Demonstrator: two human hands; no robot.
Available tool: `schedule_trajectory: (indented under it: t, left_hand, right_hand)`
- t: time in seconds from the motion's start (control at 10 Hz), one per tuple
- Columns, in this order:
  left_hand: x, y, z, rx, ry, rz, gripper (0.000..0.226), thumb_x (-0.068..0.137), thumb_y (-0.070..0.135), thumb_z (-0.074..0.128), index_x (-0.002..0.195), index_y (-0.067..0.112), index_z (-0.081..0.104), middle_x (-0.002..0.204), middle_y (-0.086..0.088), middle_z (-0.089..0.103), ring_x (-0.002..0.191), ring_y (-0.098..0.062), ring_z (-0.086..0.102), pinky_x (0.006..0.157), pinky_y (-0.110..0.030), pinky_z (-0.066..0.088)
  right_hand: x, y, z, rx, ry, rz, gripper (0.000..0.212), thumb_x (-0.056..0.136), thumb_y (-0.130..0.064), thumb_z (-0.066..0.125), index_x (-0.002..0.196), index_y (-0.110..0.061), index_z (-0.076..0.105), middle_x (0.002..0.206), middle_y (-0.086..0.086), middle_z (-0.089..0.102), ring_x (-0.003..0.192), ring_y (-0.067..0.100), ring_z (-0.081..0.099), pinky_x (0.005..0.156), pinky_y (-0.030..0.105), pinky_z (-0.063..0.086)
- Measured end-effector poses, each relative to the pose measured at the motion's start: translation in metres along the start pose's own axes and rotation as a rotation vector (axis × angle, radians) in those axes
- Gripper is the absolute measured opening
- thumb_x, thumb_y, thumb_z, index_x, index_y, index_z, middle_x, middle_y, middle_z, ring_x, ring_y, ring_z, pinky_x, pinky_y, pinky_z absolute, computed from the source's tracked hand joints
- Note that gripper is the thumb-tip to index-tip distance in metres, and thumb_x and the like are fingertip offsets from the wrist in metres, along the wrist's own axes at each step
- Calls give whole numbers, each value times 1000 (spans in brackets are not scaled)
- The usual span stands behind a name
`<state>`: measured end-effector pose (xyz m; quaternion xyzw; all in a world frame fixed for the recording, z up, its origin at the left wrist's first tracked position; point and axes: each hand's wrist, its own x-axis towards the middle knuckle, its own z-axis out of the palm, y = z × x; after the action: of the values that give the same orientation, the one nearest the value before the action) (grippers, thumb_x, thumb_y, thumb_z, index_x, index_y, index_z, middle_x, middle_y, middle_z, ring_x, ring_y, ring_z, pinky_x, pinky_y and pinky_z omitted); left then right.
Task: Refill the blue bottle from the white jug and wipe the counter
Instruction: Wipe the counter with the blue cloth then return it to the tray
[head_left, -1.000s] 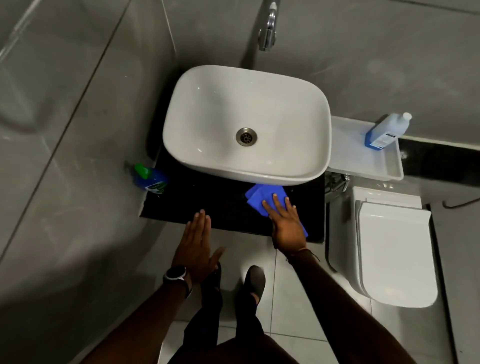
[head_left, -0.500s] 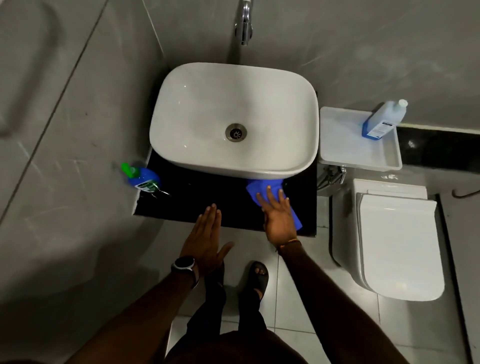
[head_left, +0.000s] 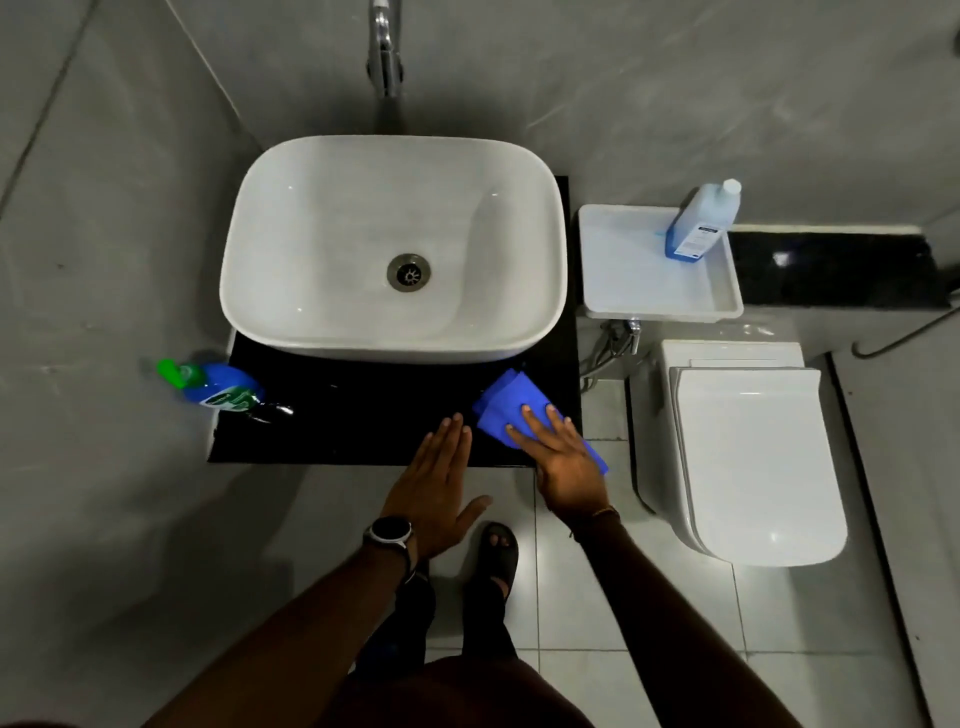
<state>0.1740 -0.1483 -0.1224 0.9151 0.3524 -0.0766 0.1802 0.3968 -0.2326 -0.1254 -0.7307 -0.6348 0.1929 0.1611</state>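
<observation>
A folded blue cloth (head_left: 506, 397) lies on the black counter (head_left: 363, 421) at its front right, under the rim of the white basin (head_left: 395, 249). My right hand (head_left: 563, 462) presses flat on the cloth, fingers spread. My left hand (head_left: 436, 483) hovers open at the counter's front edge, just left of the cloth, holding nothing. A blue bottle with a green cap (head_left: 213, 384) stands at the counter's left end. A white jug with a blue label (head_left: 701, 221) stands on a white tray (head_left: 623, 270) to the right of the basin.
A wall tap (head_left: 384, 52) hangs above the basin. A white toilet with its lid down (head_left: 748, 457) sits right of the counter, below the tray. Grey tiled walls close in on the left and back. My feet stand on the tiled floor (head_left: 597, 597).
The view has shifted, so everything sits lower and further right in frame. My right hand with the cloth has stayed at the counter's front right; my left hand now lies closer beside it.
</observation>
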Motion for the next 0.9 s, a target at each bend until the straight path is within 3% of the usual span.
schedule_trajectory:
  t: [0.1, 0.2, 0.3, 0.4, 0.5, 0.6, 0.7, 0.9]
  left_hand:
    - [9, 17, 5, -1, -45, 58, 93, 96, 70, 26, 159, 6, 3, 169, -13, -4, 158, -28, -2, 128, -42, 8]
    - [15, 37, 6, 24, -102, 107, 92, 96, 68, 29, 159, 4, 6, 169, -14, -2, 157, -30, -2, 128, -46, 13]
    - [20, 56, 4, 8, -139, 113, 95, 94, 70, 24, 158, 4, 3, 168, -14, -7, 157, -30, -7, 130, -43, 3]
    - [24, 72, 0, 2, -116, 151, 100, 89, 74, 10, 157, 2, 12, 167, -16, 3, 156, -34, 4, 129, -45, 11]
    - [31, 84, 6, 28, -66, 193, 94, 93, 71, 20, 153, -1, 30, 163, -20, 25, 152, -35, 25, 122, -48, 31]
    - [43, 93, 22, -32, -84, 180, 94, 93, 71, 34, 158, 3, 18, 167, -16, 13, 155, -33, 14, 126, -47, 21]
    - [54, 99, 38, -25, -124, 171, 98, 92, 72, 35, 159, 8, 5, 169, -13, 0, 157, -30, 6, 127, -46, 17]
    - [55, 101, 55, -16, -119, 136, 97, 93, 70, 34, 159, 8, 0, 169, -12, -7, 158, -27, -3, 124, -42, 8]
  right_hand:
    - [13, 19, -15, 127, 53, 215, 60, 96, 6, 50, 150, -21, 52, 164, 4, 35, 157, 37, 17, 126, 51, 25]
    - [33, 5, -11, 126, 6, 246, 65, 95, 6, 50, 153, -23, 47, 167, 2, 27, 158, 36, 11, 129, 49, 15]
    - [14, 17, -15, -4, -73, 31, 70, 93, 5, 50, 154, -28, 45, 168, -2, 26, 158, 32, 13, 129, 46, 16]
    - [5, 45, -37, 50, -14, 88, 65, 91, 9, 51, 148, -23, 55, 163, 1, 37, 154, 35, 27, 118, 43, 41]
    - [12, 62, -56, 63, 57, 171, 63, 91, 12, 50, 145, -21, 59, 160, 3, 42, 149, 33, 40, 111, 43, 49]
    - [18, 83, -77, 117, 217, 349, 59, 89, 16, 53, 140, -14, 63, 156, 12, 47, 137, 34, 55, 109, 44, 51]
    - [25, 106, -98, 173, 344, 435, 60, 87, 20, 51, 138, -8, 64, 152, 18, 52, 135, 37, 56, 115, 40, 45]
    - [100, 151, -122, 180, 330, 454, 52, 98, 3, 51, 148, -8, 52, 160, 14, 42, 146, 34, 43, 120, 36, 34]
